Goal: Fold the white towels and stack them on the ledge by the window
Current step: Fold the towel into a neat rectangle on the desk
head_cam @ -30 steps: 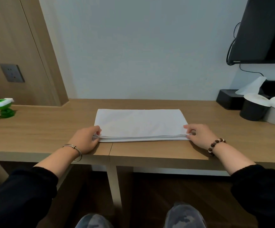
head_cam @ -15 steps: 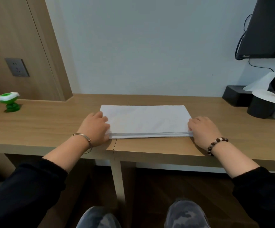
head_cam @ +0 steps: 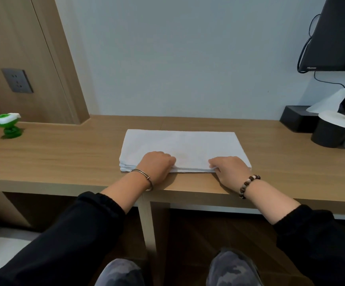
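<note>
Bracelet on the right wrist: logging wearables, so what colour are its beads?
Bracelet: dark brown and cream, head view.

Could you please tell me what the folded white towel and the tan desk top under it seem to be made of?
The folded white towel looks like soft matte cloth, perhaps cotton: its stacked edges are rounded. The tan desk top looks like wood-grain laminate or veneer, smooth and low-sheen: straight grain lines, one seam.

- Hotel-like guest room.
- Pale wooden wall desk (head_cam: 64, 157) beneath the grip, folded white towel (head_cam: 184, 145) on it.
- Rightward: black wall-mounted television (head_cam: 336, 38), black tissue box (head_cam: 295, 118), lidded paper cups (head_cam: 328, 135).
</note>
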